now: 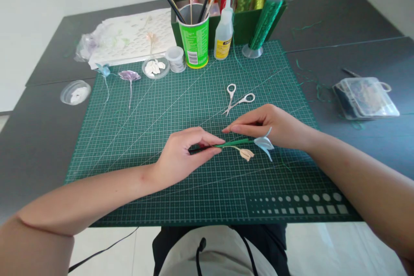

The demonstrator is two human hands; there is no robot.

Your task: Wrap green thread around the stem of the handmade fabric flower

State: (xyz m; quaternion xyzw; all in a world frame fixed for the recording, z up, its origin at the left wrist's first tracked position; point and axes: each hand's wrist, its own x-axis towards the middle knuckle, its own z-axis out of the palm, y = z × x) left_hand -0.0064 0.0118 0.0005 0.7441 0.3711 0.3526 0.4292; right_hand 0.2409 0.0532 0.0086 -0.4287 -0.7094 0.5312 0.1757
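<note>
Over the green cutting mat [136, 138], my left hand [181, 155] pinches the dark lower end of a thin green-wrapped flower stem [234, 142]. At the stem's right end sit a pale blue flower [264, 143] and a small beige bud [246, 154]. My right hand [268, 127] lies just behind the stem, fingers together and pointing left, with its fingertips touching the stem near the left hand's pinch.
Small scissors [238, 100] lie on the mat behind my hands. A green cup of tools [194, 39], a glue bottle [224, 30] and a green box of thread spools [252, 4] stand at the back. Finished flowers [129, 76], petal dishes [155, 68] and a plastic case [365, 97] lie around.
</note>
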